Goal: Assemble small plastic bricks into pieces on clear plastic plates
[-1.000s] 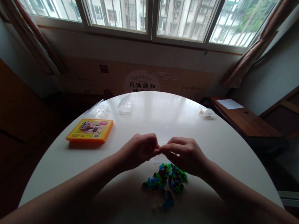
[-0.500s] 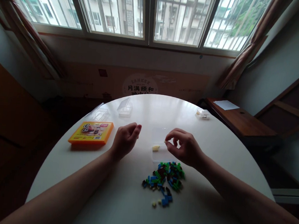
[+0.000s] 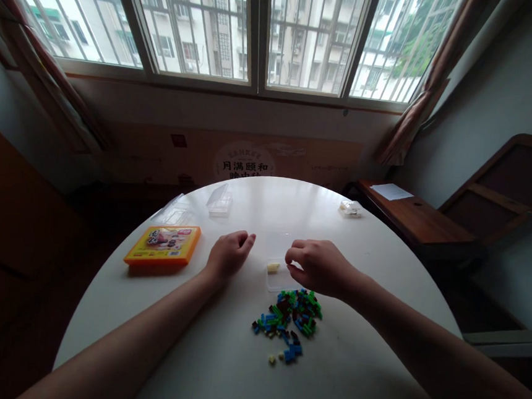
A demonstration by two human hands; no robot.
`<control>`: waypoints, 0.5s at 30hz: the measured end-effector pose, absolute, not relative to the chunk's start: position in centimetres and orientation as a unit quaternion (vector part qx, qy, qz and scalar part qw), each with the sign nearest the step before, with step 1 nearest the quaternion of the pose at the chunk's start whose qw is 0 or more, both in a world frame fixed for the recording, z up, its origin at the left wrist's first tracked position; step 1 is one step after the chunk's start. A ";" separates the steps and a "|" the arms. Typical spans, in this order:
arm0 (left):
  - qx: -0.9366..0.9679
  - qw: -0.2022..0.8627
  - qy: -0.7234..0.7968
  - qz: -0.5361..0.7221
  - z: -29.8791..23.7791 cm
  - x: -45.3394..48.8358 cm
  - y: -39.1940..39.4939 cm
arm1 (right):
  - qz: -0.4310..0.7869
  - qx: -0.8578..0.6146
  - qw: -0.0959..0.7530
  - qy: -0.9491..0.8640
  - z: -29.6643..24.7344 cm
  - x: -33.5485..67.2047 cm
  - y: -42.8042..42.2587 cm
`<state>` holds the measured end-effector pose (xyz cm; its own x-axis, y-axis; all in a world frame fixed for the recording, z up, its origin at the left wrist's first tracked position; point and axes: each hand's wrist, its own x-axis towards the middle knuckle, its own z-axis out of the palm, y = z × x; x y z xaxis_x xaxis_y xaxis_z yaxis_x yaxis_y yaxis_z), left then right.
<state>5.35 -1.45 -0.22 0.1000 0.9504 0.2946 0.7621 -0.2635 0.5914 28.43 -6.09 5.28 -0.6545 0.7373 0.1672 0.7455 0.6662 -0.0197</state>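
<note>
My left hand rests on the table as a loose fist with the thumb on top; the inside of it is hidden. My right hand hovers over a clear plastic box, its thumb and forefinger curled together at the tips. Whatever is between those tips is too small to make out. Pale yellow pieces lie together in the left part of the box, just left of my right fingertips. On the near side of the box is a pile of small green, blue and dark brown building bricks.
An orange and yellow box lies on the left of the round white table. Behind it are clear plastic cases. A small clear box with pale contents stands at the far right. Loose yellow bricks lie nearest me.
My right hand has turned more palm-down, its fingertips closer to the yellow pieces. The left fist stays about where it was. The whole view has shifted slightly.
</note>
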 end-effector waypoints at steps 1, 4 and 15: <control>0.732 0.142 0.588 0.312 -0.2 5.4 -1.5 | -0.028 -0.409 0.063 -0.910 5.2 28.4 -6.0; 0.745 0.132 0.584 0.294 -0.2 5.6 -1.7 | -0.028 -0.410 0.042 -0.911 4.8 28.2 -5.7; 0.780 0.152 0.533 0.291 -0.2 4.7 -2.2 | -0.021 -0.434 0.037 -0.900 3.8 27.5 -5.2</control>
<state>4.74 -2.24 -0.23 0.2627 0.9197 0.2918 0.7423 -0.3859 0.5478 27.46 -5.19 3.78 -0.6213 0.7789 0.0847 0.7820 0.6233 0.0047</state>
